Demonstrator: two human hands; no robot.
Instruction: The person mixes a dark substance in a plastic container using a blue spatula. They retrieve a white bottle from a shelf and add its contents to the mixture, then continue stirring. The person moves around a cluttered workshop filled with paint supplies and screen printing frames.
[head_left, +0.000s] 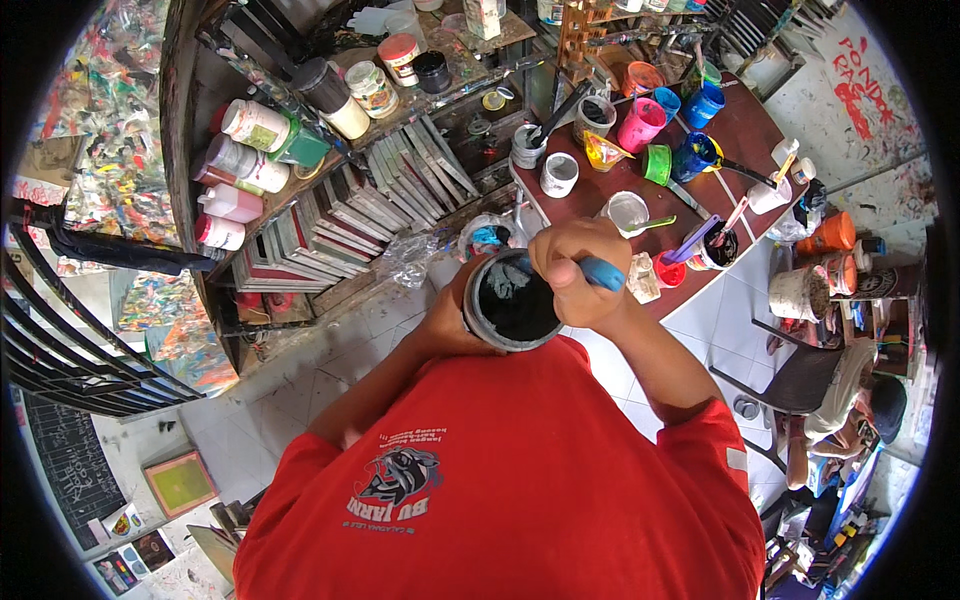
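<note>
Close to my chest, a round grey plastic tub (482,329) holds thick black paint (525,308). My left hand (440,320) is wrapped round the tub's left side and tilts its mouth toward me. Over the right rim, my right hand (582,258) is closed on a tool with a blue handle (603,273), whose end sticks out past the fist. The lower part of the tool reaches into the tub, and its exact kind is hidden. A paint-smeared grey patch shows inside at the tub's far wall.
Beyond my hands, a dark red table (590,195) bears several open paint tubs, among them a pink tub (642,125) and a white tub (627,212). At left, a wooden shelf (460,75) carries jars above stacked screen frames (350,205). A chair (790,375) stands right.
</note>
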